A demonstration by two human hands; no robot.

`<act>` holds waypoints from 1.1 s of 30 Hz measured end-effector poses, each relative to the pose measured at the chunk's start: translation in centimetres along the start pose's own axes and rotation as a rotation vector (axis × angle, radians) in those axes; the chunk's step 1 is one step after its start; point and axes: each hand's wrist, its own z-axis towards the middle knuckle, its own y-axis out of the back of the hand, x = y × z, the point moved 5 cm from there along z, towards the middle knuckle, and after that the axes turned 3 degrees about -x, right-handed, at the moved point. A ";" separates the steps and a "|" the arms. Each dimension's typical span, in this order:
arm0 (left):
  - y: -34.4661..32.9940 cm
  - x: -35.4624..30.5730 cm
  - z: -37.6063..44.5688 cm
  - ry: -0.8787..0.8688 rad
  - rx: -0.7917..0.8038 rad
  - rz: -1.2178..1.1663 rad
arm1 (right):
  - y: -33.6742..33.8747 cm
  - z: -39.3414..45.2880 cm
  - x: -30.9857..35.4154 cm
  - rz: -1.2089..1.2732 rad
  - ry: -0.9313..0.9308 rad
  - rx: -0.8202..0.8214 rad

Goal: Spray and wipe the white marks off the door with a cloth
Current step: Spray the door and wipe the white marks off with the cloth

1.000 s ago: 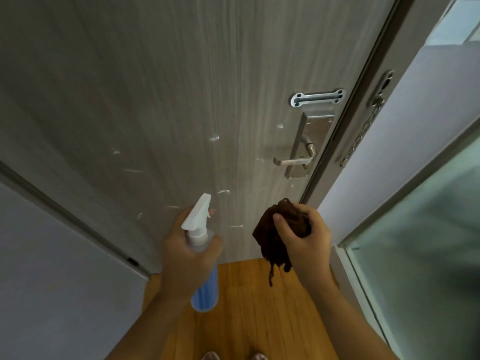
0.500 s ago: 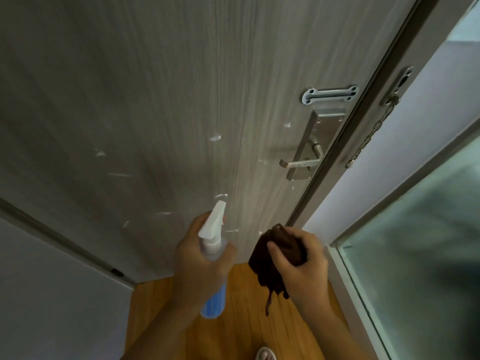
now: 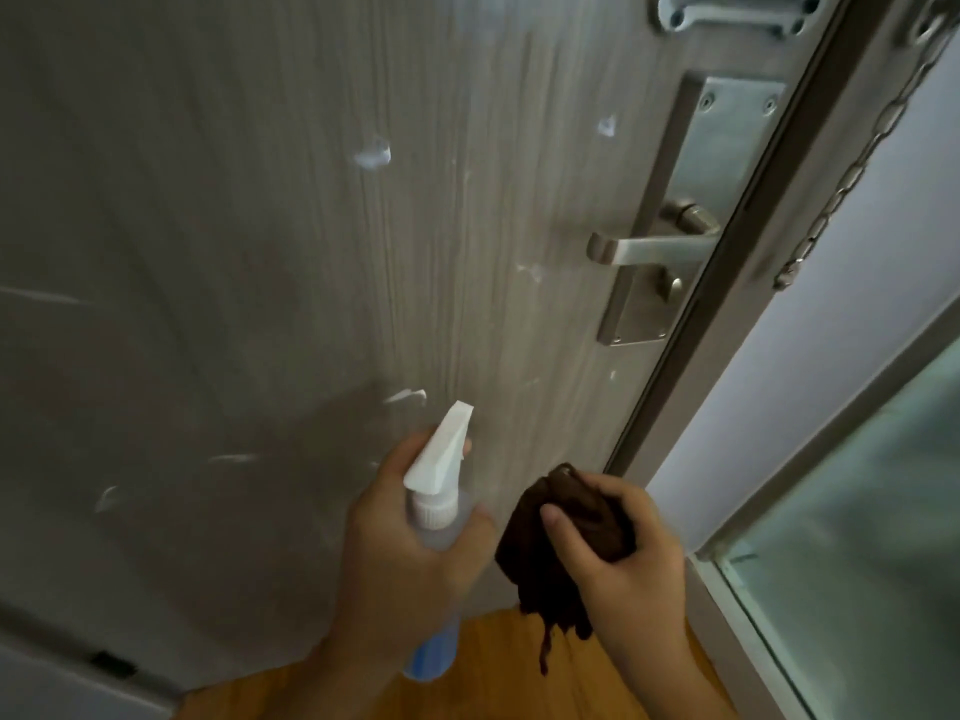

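A grey wood-grain door [image 3: 234,210] fills the view and carries several white marks, such as a white mark [image 3: 372,156] at mid-height and a smear [image 3: 406,395] just above the spray nozzle. My left hand [image 3: 395,558] grips a spray bottle [image 3: 435,480] with a white trigger head and blue liquid, its nozzle pointing up at the door. My right hand [image 3: 623,563] holds a bunched dark brown cloth [image 3: 550,558] close to the door's lower right part.
A metal lever handle [image 3: 644,250] on a lock plate sits at the door's right edge, with a latch plate [image 3: 727,13] above. A door chain [image 3: 852,174] hangs on the frame. Frosted glass [image 3: 878,537] is at right, wooden floor [image 3: 498,667] below.
The view has closed in on the door and the marks look larger. Both hands stay low in the frame, holding the bottle and the cloth as before.
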 end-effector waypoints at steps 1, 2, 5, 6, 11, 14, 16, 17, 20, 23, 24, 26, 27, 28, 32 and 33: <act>-0.3 0.8 0.3 -0.035 -0.004 -0.004 | -0.6 0.8 -0.5 0.005 0.055 -0.011; -0.5 1.4 0.7 -0.054 -0.008 -0.009 | -0.9 1.6 -0.7 0.005 0.093 -0.010; -0.7 3.3 1.7 -0.129 -0.055 -0.011 | -1.9 3.6 -1.7 0.022 0.213 -0.011; -0.9 4.0 2.1 -0.159 -0.063 -0.005 | -2.3 4.3 -2.2 0.024 0.257 -0.020; -1.1 5.8 3.7 -0.303 -0.095 -0.001 | -3.4 6.1 -3.8 0.063 0.437 -0.058; -1.0 5.7 4.0 -0.378 -0.109 -0.022 | -3.4 6.3 -3.8 0.061 0.553 -0.073; -0.8 5.2 4.2 -0.428 -0.105 -0.045 | -3.3 6.5 -3.2 0.047 0.622 -0.079; -0.6 4.8 4.3 -0.450 -0.102 -0.052 | -3.2 6.6 -2.8 0.037 0.656 -0.084; -0.1 3.1 5.2 -0.497 -0.098 -0.078 | -2.6 6.9 -0.9 0.005 0.754 -0.104; 0.6 0.3 6.5 -0.524 -0.089 -0.099 | -1.3 7.6 2.1 -0.059 0.839 -0.136; 0.8 -0.9 7.1 -0.532 -0.080 -0.094 | -0.8 7.9 3.2 -0.083 0.862 -0.140; 1.1 -3.3 8.5 -0.554 -0.072 -0.063 | 0.4 8.6 5.7 -0.125 0.908 -0.164; 1.2 -4.5 9.2 -0.566 -0.068 -0.046 | 1.2 9.1 7.0 -0.138 0.929 -0.190; 1.2 -5.7 10.0 -0.578 -0.060 -0.031 | 1.9 9.6 8.5 -0.154 0.951 -0.221; 0.8 -9.6 12.6 -0.602 -0.028 0.026 | 4.7 12.4 14.5 -0.229 1.018 -0.368; 0.6 -10.2 13.1 -0.601 -0.018 0.032 | 5.3 13.4 15.8 -0.224 1.009 -0.406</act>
